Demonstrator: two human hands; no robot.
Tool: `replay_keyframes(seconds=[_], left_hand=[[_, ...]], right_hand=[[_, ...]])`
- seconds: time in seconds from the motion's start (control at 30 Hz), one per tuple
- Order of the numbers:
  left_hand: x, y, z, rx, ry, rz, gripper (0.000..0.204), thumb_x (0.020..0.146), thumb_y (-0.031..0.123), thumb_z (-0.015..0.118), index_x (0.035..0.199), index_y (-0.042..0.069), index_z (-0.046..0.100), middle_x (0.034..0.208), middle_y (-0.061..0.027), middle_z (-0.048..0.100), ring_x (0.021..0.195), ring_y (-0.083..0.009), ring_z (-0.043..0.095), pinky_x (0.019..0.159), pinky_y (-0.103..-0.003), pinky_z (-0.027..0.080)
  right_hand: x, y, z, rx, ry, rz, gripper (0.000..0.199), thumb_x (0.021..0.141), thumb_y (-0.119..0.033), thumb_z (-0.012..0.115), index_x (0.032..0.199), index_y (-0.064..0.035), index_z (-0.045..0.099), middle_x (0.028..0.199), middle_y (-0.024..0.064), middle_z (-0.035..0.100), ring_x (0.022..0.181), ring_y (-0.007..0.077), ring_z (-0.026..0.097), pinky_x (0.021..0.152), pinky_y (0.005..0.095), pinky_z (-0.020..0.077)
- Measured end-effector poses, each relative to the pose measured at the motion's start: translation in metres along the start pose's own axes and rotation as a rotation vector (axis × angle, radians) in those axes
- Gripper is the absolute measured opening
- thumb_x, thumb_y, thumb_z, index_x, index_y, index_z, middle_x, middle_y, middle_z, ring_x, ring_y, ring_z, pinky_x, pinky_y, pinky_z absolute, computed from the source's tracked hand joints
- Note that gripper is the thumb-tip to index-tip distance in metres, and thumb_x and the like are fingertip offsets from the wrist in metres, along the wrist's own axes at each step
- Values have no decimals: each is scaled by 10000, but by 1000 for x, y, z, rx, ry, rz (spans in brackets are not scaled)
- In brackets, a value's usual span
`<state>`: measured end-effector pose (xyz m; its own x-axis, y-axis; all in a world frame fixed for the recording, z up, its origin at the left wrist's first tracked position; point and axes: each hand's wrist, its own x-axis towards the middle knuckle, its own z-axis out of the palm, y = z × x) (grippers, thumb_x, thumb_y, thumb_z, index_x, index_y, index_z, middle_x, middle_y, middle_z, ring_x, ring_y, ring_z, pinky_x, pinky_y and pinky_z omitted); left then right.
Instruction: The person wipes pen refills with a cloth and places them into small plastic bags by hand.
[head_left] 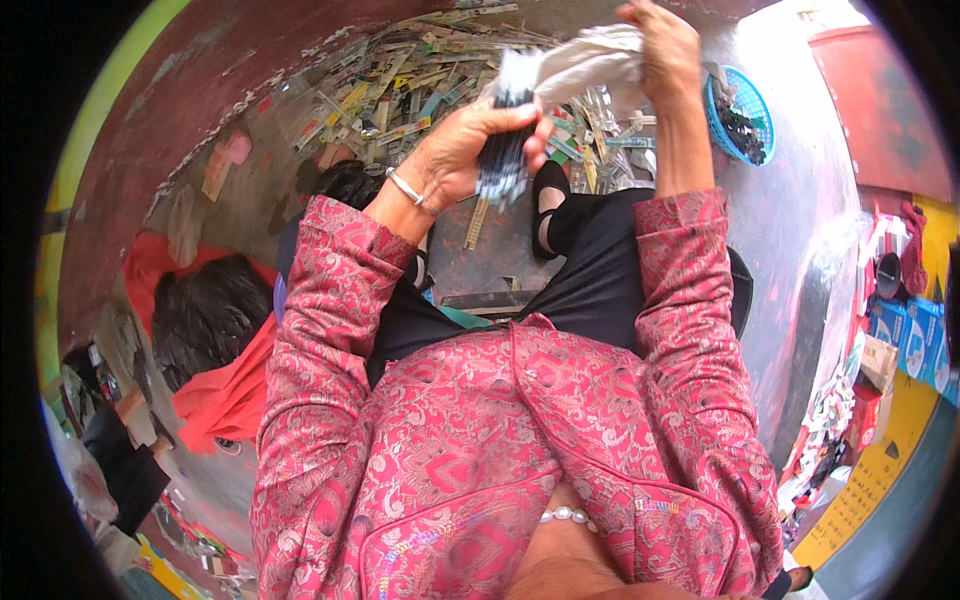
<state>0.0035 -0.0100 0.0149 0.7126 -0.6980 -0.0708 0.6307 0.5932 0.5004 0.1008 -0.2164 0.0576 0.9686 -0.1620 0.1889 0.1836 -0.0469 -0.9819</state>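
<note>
My left hand (450, 155), with a pale bangle at its wrist, is closed around a bundle of thin dark sticks (503, 150). The bundle's ends are pale and slightly blurred, so I cannot tell exactly what the sticks are. Up and to the right, my right hand (672, 58) grips a crumpled whitish strip of cloth or plastic (592, 62). That strip stretches across toward the bundle's white upper end; whether it is wrapped round it I cannot make out. Both hands are raised in front of my knees, above the floor.
Flat printed strips and clear wrappers lie in a loose heap (400, 85) along the far wall. A blue plastic basket (764, 112) with dark scraps stands at right. Red cloth (225, 400) and a black plastic bag (215, 310) lie at left. Boxes (905, 335) sit at far right.
</note>
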Motion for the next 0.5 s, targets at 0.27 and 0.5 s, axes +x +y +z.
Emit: replay_keyframes(seconds=[0.27,0.5], left_hand=[[2,30,-10,-205,508,377,149,893,141,435,922,11,502,1079,-173,527,1052,-285,505,921,-463,404],[4,22,-12,-9,564,313,195,895,253,461,924,69,514,1021,-99,553,935,-190,537,832,-341,455]], right_hand=[[-44,-15,28,-383,-498,372,634,808,-586,429,744,-4,671,771,101,561,764,196,496,819,331,338],[-79,-37,72,-614,-946,168,605,706,-554,598,790,45,596,648,21,509,631,117,463,564,279,385]])
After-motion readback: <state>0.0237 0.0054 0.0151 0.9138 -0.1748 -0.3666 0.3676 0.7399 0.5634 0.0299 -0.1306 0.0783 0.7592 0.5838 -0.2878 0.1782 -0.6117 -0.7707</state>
